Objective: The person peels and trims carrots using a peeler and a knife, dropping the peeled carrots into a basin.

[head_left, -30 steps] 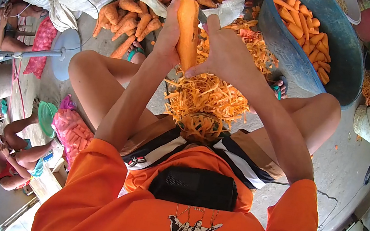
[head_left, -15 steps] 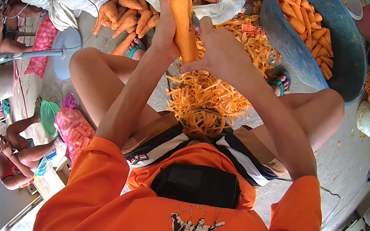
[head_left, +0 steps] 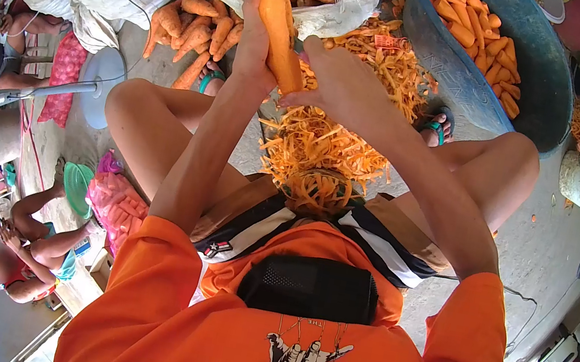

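The big carrot point(head_left: 281, 44) is tilting near the edge of the white sack point(head_left: 339, 23). The blue tub point(head_left: 448, 77) is standing off to the right, and gray floor point(head_left: 524, 238) is showing by the right knee point(head_left: 513, 154). The left hand point(head_left: 252, 54) is wrapping round the carrot. The right hand point(head_left: 350, 83) is bending beside it, holding what I cannot tell.
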Demonstrator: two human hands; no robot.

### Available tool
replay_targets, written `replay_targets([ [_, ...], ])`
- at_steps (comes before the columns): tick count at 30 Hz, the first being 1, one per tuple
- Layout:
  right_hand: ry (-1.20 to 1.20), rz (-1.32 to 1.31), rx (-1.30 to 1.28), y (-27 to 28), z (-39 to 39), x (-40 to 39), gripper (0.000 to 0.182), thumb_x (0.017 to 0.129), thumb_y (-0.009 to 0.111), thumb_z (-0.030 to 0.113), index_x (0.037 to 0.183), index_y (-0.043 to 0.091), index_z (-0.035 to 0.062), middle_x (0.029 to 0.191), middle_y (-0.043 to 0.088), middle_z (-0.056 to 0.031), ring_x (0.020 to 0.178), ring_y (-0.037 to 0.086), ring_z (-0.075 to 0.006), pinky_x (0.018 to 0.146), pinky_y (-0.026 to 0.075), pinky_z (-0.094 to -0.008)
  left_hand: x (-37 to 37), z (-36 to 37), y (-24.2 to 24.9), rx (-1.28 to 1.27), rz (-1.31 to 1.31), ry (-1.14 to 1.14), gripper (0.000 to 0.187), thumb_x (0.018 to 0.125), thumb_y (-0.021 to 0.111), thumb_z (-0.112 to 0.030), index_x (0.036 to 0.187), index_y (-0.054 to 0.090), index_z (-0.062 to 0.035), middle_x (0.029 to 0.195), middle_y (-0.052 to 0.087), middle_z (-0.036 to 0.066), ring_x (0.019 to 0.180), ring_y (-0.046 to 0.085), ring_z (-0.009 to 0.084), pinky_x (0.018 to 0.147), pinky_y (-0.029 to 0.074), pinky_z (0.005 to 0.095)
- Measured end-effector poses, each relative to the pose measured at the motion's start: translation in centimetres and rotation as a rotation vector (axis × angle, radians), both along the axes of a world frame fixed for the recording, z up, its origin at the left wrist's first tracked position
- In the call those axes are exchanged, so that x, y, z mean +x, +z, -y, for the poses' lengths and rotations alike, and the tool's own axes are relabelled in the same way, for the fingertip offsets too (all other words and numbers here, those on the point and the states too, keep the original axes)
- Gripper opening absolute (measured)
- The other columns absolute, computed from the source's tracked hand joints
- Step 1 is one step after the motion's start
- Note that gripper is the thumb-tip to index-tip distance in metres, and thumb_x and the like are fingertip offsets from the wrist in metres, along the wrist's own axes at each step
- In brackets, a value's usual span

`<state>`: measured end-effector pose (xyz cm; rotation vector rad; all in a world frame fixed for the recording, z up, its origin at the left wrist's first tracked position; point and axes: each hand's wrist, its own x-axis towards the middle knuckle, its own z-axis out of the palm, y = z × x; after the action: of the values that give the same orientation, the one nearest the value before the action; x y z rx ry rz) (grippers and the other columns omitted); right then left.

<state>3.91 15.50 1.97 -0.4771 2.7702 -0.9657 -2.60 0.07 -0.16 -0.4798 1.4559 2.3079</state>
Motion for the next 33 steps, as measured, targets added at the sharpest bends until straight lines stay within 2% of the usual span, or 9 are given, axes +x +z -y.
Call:
replay_targets([
  [7,0.018,0.046,-0.005,-0.6,-0.1,0.1,0.068,0.082,0.08,0.052,0.113,0.053,-0.0011,0.096,0.069,-0.024,0.095,0.067,-0.0449,0.08,0.052,-0.0515,-0.3,0.0,-1.2,0.014,0.018,0.112,0.072,0.093,0.044,-0.081,0.112,0.059,-0.0127,0.086,0.06,0.006,0.08,0.06,0.0206,0.066,0.049,0.0403],
  [10,0.094,-0.08,-0.022,-0.7,-1.3,-0.2,0.063,0.085,0.077,0.053,0.115,0.053,0.0029,0.096,0.069,-0.022,0.093,0.068,-0.0425,0.078,0.052,-0.0497,-0.1,0.7,-1.0,-0.001,0.002,0.112,0.077,0.093,0.042,-0.082,0.119,0.06,-0.0118,0.101,0.065,0.011,0.092,0.064,0.0262,0.079,0.053,0.0436],
  [12,0.09,-0.109,0.045,-0.6,-2.8,-0.8,0.058,0.087,0.075,0.051,0.115,0.054,0.0055,0.096,0.068,-0.0192,0.092,0.068,-0.0399,0.077,0.052,-0.0479,0.0,2.0,-0.1,0.435,0.05,-0.049,0.087,0.093,0.038,-0.083,0.139,0.055,-0.0108,0.13,0.063,0.018,0.115,0.063,0.0361,0.098,0.05,0.051],
  [15,0.069,-0.285,0.18,0.7,-5.2,-0.6,0.043,0.091,0.072,0.04,0.117,0.057,0.0095,0.097,0.066,-0.0159,0.091,0.068,-0.0363,0.076,0.054,-0.0453,-0.4,3.9,2.2,0.394,0.08,-0.465,0.094,0.095,0.025,-0.082,0.15,0.047,-0.009,0.139,0.06,0.018,0.121,0.062,0.0376,0.103,0.051,0.0458],
  [16,0.049,-0.438,0.247,1.2,-5.9,-0.6,0.035,0.093,0.071,0.03,0.118,0.058,0.0108,0.097,0.065,-0.0155,0.091,0.069,-0.0352,0.076,0.055,-0.0445,-1.0,4.5,2.2,0.383,0.088,-0.578,0.101,0.094,0.031,-0.082,0.158,0.036,-0.0047,0.153,0.047,0.023,0.134,0.053,0.0447,0.11,0.044,0.0554],
  [21,0.074,-0.509,0.238,1.3,-7.6,-0.8,0.028,0.091,0.066,0.014,0.119,0.059,0.0107,0.1,0.063,-0.0145,0.094,0.068,-0.0334,0.077,0.054,-0.0445,-0.5,3.3,0.6,0.011,0.033,-0.868,0.086,0.098,0.043,-0.072,0.147,0.049,-0.0014,0.132,0.065,0.022,0.116,0.068,0.033,0.102,0.053,0.0419],
  [24,0.088,-0.497,0.231,1.1,-7.9,-0.7,0.022,0.088,0.066,0.009,0.11,0.065,0.0089,0.098,0.063,-0.0144,0.094,0.068,-0.0334,0.077,0.054,-0.0448,1.1,1.3,-1.3,-0.149,0.079,-0.782,0.064,0.094,0.07,-0.056,0.127,0.059,-0.0024,0.108,0.071,0.013,0.093,0.073,0.0208,0.084,0.06,0.0337],
  [29,0.037,-0.475,0.281,0.0,-7.1,-0.5,0.014,0.09,0.067,0.016,0.102,0.073,0.0109,0.096,0.062,-0.01,0.096,0.065,-0.03,0.079,0.054,-0.0425,0.8,-0.6,-3.1,-0.237,0.006,-0.555,0.072,0.093,0.07,-0.058,0.129,0.055,0.0026,0.098,0.072,0.014,0.082,0.074,0.0216,0.073,0.061,0.0348],
  [33,-0.059,-0.484,0.303,0.2,-5.4,-0.9,0.013,0.082,0.066,0.003,0.09,0.075,0.0059,0.098,0.066,-0.0155,0.093,0.069,-0.0329,0.077,0.058,-0.042,-0.4,-1.4,-4.6,-0.169,0.018,-0.294,0.067,0.095,0.07,-0.054,0.128,0.057,0.0033,0.095,0.071,0.013,0.076,0.073,0.0213,0.067,0.061,0.0343],
])
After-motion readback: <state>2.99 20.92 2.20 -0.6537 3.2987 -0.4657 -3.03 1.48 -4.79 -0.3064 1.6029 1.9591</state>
